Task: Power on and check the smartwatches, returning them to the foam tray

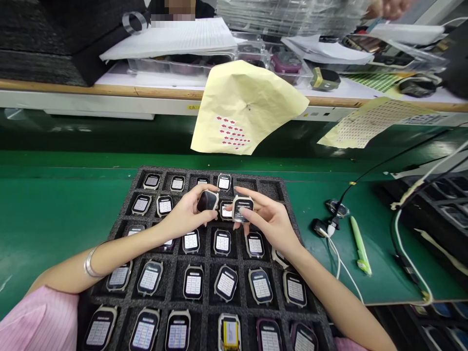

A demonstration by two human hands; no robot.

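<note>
Above a black foam tray (170,273) of watch units, my left hand (190,207) holds a watch (207,201) with a dark screen between thumb and fingers. My right hand (263,214) grips another watch (243,208), its screen lit with white text and the thumb on its face. The two held watches are apart, side by side. Most tray units show lit white grids. One unit (230,333) in the front row has a yellow and silver part exposed. Some compartments at the back right hold nothing.
Right of the tray lie a green pen-like tool (360,246), a small black device (319,227) and cables. Another tray (438,214) stands far right. A shelf (164,92) with papers and plastic boxes crosses the back; yellow sheets (241,105) hang from it. Another person's hand (389,9) shows beyond.
</note>
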